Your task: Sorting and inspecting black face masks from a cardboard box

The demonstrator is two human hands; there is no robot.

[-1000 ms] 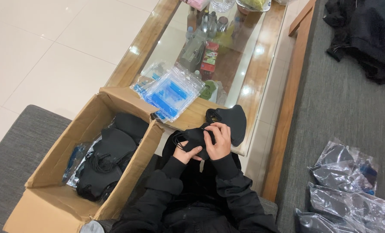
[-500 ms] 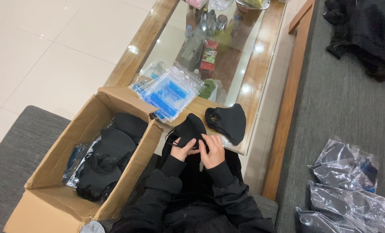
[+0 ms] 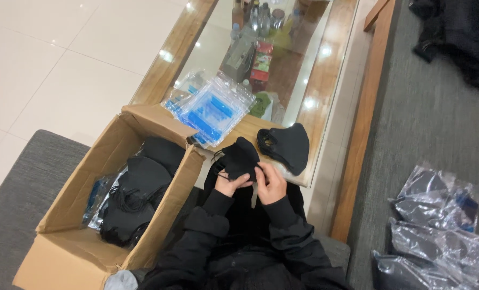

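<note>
— What's over on the left of the frame?

— An open brown cardboard box [image 3: 142,198] sitting on a grey cushion, about half full of loose black fabric face masks [image 3: 134,196], with a bit of blue plastic showing at its lower left side. Those look like the ones not yet handled, though that's my guess.

— And just above its flap?

— A fanned stack of clear plastic zip bags with blue printing [image 3: 212,107], lying on the near wooden edge of the glass-topped coffee table [image 3: 325,80]. They look flat and unfilled.

— Where are the person's hands?

— Centre of the frame, low down, close together over the lap. The left hand [image 3: 229,183] is pinched on the lower edge of a small bundle of black face masks [image 3: 239,158], and the right hand [image 3: 272,184] grips the same bundle from the other side — both clamped on it, fingers curled. The bundle sits just beside the table's edge, held up, not resting on it.

— Anything right of that?

— A second pile of black masks [image 3: 285,145] lies on the table corner, apart from the hands. Further right, at the lower right of the frame, sealed clear bags filled with dark masks [image 3: 433,231] are heaped on the grey sofa.

— So how far along?

— Midway, I'd judge: several bags are filled, but plenty of loose masks are left in the box.
</note>
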